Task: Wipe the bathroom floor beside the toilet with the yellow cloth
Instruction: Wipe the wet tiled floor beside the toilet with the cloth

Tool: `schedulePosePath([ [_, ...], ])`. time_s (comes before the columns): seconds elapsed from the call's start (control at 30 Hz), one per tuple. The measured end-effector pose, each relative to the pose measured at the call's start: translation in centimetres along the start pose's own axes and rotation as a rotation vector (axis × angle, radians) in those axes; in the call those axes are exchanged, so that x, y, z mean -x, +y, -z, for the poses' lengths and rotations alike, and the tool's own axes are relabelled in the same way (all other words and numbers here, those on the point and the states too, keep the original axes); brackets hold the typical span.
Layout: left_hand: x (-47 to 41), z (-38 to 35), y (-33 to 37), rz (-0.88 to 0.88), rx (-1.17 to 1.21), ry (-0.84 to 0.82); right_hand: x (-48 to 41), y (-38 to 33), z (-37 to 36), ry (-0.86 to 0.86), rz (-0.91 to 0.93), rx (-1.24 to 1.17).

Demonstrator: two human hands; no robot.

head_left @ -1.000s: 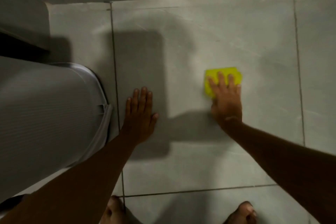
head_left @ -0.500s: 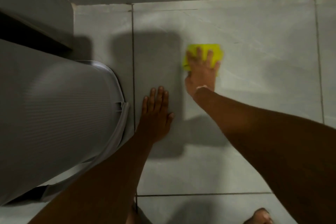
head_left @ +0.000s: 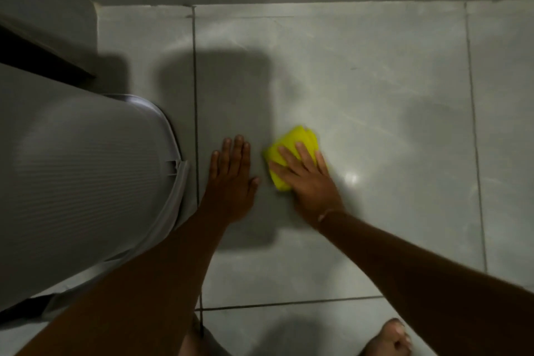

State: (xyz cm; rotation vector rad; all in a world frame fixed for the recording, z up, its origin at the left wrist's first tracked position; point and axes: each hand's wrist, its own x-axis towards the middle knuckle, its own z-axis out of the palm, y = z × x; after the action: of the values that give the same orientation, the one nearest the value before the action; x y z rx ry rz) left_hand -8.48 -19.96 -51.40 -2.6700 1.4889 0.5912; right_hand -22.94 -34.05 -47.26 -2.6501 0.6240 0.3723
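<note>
One folded yellow cloth (head_left: 291,153) lies pressed flat under the right hand (head_left: 310,182); left hand (head_left: 232,182) rests spread, empty, on the floor tile (head_left: 375,95).

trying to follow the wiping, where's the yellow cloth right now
In the head view the yellow cloth lies flat on the floor tile near the middle, pressed under the right hand, just right of the left hand beside the toilet.

Toilet (head_left: 86,182) left; left hand (head_left: 231,182) beside it; cloth (head_left: 291,150) under right hand (head_left: 312,185).
</note>
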Motion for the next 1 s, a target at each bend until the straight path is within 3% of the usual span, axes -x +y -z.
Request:
schedulePosePath([
  [0.17,0.0,0.3,0.1,-0.003,-0.017,-0.01,2.0,0.8,-0.7,0.074,-0.36,-0.116],
  [0.2,-0.1,0.2,0.0,-0.003,-0.011,-0.008,1.9,0.0,-0.9,0.072,-0.307,-0.086],
  [0.33,0.0,0.5,0.2,-0.01,0.01,-0.031,6.4,1.5,-2.6,-0.071,0.2,0.095],
  [0.37,0.0,0.5,0.2,-0.009,0.009,-0.032,7.2,2.7,-2.5,-0.074,0.211,0.116],
  [0.4,-0.1,0.6,0.2,-0.009,0.004,-0.034,7.1,3.6,-2.3,-0.057,0.13,0.102],
  [0.5,-0.2,0.6,0.2,-0.011,-0.003,-0.045,5.1,1.9,-1.6,0.05,-0.339,-0.058],
  [0.53,-0.2,0.5,0.2,-0.014,0.001,-0.052,4.8,0.4,-2.0,0.054,-0.351,-0.083],
  [0.63,-0.2,0.6,0.1,-0.013,0.003,-0.068,7.9,-1.0,-4.1,-0.029,0.075,0.028],
  [0.7,-0.2,0.8,0.2,-0.006,-0.015,-0.073,11.0,1.8,-4.2,-0.036,0.227,0.08],
  [0.73,-0.2,0.8,0.3,-0.005,-0.019,-0.074,11.9,3.2,-4.3,-0.008,0.171,0.074],
  [0.83,-0.2,0.8,0.2,-0.005,-0.017,-0.072,12.1,2.3,-4.3,0.06,-0.282,-0.046],
  [0.87,-0.2,0.8,0.2,-0.004,-0.011,-0.074,11.9,1.1,-4.5,0.061,-0.315,-0.059],
  [1.0,-0.2,1.1,0.5,0.005,-0.012,-0.076,14.4,1.5,-5.8,0.02,0.151,0.032],
])
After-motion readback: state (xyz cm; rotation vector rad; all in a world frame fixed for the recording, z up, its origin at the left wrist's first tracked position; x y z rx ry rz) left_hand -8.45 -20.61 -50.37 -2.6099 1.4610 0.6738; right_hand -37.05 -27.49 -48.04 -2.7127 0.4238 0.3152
